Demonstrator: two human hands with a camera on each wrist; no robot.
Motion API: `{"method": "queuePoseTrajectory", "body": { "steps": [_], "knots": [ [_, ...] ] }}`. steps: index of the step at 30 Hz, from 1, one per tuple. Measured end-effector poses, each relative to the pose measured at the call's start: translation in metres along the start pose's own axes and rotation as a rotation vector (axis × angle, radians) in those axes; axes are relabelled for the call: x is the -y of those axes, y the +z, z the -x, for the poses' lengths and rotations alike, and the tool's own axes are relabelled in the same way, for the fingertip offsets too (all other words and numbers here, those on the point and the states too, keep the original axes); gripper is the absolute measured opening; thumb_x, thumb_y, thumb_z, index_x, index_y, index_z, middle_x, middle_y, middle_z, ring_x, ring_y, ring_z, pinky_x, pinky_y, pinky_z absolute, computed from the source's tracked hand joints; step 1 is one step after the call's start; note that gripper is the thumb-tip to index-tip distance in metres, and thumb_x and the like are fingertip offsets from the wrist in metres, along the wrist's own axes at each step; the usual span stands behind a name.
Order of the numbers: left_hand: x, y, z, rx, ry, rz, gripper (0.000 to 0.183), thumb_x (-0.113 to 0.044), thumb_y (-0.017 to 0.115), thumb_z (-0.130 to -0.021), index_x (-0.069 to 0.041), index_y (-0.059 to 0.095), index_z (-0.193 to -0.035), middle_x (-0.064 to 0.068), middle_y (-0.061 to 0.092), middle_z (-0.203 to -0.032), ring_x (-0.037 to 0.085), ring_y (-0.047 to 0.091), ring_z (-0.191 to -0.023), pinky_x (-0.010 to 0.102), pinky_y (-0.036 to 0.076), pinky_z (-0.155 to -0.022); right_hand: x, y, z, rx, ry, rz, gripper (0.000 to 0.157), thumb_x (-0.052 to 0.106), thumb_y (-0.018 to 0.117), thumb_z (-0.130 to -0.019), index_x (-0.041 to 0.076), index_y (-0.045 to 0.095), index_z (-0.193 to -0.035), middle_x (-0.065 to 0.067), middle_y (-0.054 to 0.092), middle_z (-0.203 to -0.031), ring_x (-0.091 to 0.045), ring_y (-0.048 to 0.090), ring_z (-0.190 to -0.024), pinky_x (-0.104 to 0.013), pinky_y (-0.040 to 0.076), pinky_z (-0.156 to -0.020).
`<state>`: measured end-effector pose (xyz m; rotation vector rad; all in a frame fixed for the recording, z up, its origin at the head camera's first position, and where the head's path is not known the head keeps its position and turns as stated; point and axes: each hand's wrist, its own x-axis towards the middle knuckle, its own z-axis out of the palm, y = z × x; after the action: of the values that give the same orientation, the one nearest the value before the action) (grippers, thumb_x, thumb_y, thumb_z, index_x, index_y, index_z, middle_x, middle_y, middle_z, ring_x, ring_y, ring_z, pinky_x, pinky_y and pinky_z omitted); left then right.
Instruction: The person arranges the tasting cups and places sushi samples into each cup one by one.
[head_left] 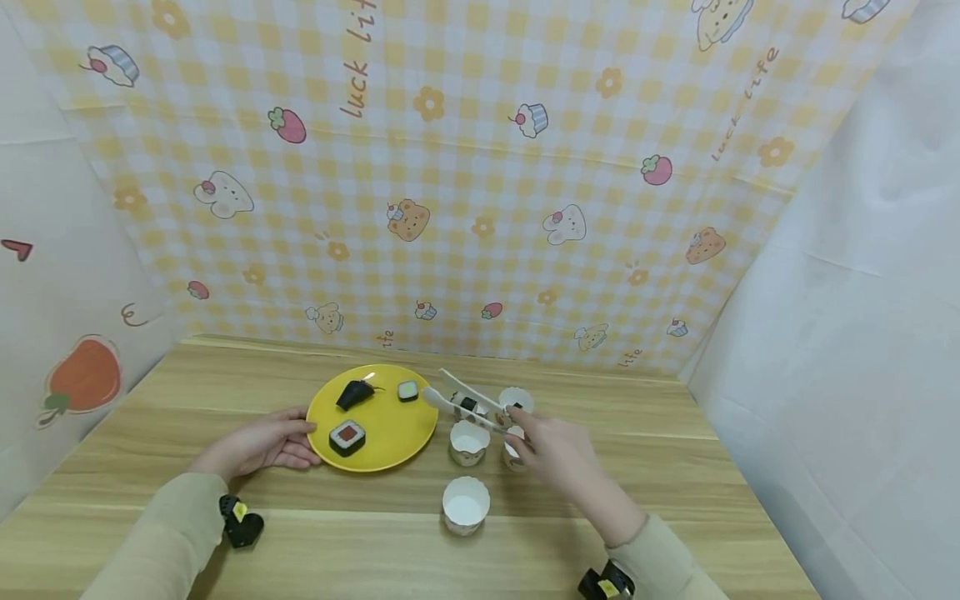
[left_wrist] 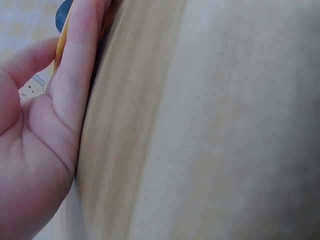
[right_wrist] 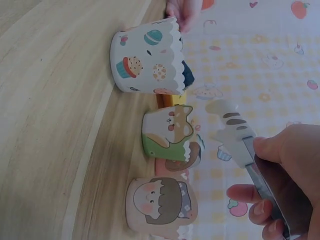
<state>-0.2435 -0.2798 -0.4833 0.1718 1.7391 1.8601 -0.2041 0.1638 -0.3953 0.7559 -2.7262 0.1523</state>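
Note:
At the left, my left hand (head_left: 273, 442) pinches the near-left rim of a yellow plate (head_left: 390, 442), thumb above and fingers below. On the plate lie a black hand roll (head_left: 354, 394), a small sushi roll (head_left: 407, 391) and a larger roll with a red centre (head_left: 347, 437). My right hand (head_left: 558, 450) grips tongs (right_wrist: 239, 129) with metal arms and white slotted heads. The tongs point left, above the paper cups, with their tips near the plate's right edge. Nothing shows between the tips. Part of the tongs' handle is hidden by the right hand.
Several paper baking cups stand right of the plate, among them a front one (head_left: 466, 504), a middle one (head_left: 468, 442) and a back-right one (head_left: 517, 400). Dark-and-white sushi (head_left: 468, 403) shows at a rear cup. A checked cloth (head_left: 480, 167) hangs behind the wooden table (head_left: 600, 542).

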Motion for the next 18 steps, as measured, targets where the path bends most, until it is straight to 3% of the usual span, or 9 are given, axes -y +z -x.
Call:
{"method": "queuePoseTrajectory", "body": {
  "steps": [11, 18],
  "knots": [
    [0.000, 0.000, 0.000, 0.000, 0.002, 0.002, 0.064, -0.015, 0.040, -0.103, 0.013, 0.000, -0.144, 0.019, 0.066, -0.094, 0.029, 0.068, -0.085, 0.040, 0.057, -0.079, 0.007, 0.004, -0.013, 0.043, -0.026, -0.017, 0.038, 0.034, 0.066, -0.091, 0.015, 0.063, -0.124, 0.012, 0.050, -0.060, -0.004, 0.036, -0.044, -0.021, 0.027, -0.032],
    [0.000, 0.000, -0.001, -0.001, 0.002, 0.003, 0.065, -0.014, 0.040, -0.103, 0.013, -0.002, -0.144, 0.019, 0.066, -0.093, 0.029, 0.068, -0.085, 0.040, 0.057, -0.079, 0.010, 0.004, -0.019, 0.065, -0.025, -0.003, 0.040, 0.033, 0.064, -0.091, 0.013, 0.062, -0.126, 0.009, 0.057, -0.066, -0.005, 0.038, -0.046, -0.022, 0.030, -0.034]
  ]
}}
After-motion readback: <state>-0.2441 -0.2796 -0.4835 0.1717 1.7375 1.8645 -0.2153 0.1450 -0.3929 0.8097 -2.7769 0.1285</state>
